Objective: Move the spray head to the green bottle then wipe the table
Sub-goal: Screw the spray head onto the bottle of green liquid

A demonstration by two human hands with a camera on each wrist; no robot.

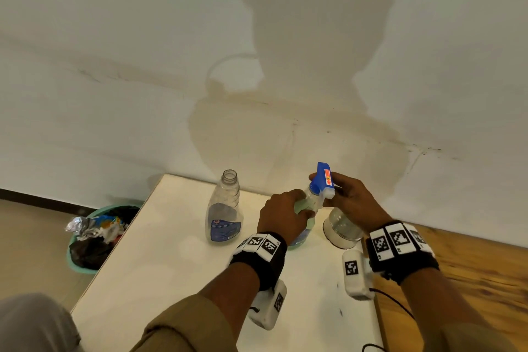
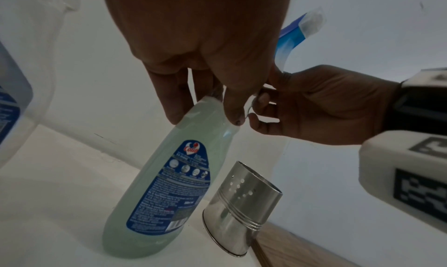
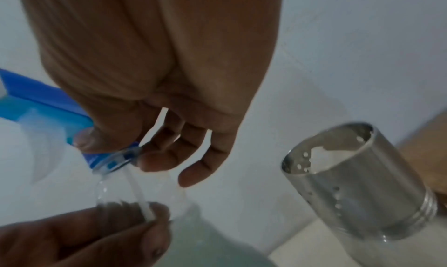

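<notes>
The green bottle [image 1: 303,208] [image 2: 169,187] of pale green liquid with a blue label stands on the white table [image 1: 171,260]. My left hand [image 1: 281,216] [image 2: 200,99] grips its upper shoulder. The blue and white spray head [image 1: 324,180] [image 3: 46,114] sits on the bottle's neck, its dip tube [image 3: 142,198] running down inside. My right hand [image 1: 347,194] [image 3: 135,149] pinches the blue collar of the spray head between thumb and fingers. A clear bottle [image 1: 225,208] with an open neck and no spray head stands to the left.
A steel perforated cup [image 1: 341,226] [image 2: 239,208] [image 3: 358,179] holding something white stands just right of the green bottle, near the table's right edge. A green bin [image 1: 94,237] full of rubbish sits on the floor left of the table. A white wall rises behind.
</notes>
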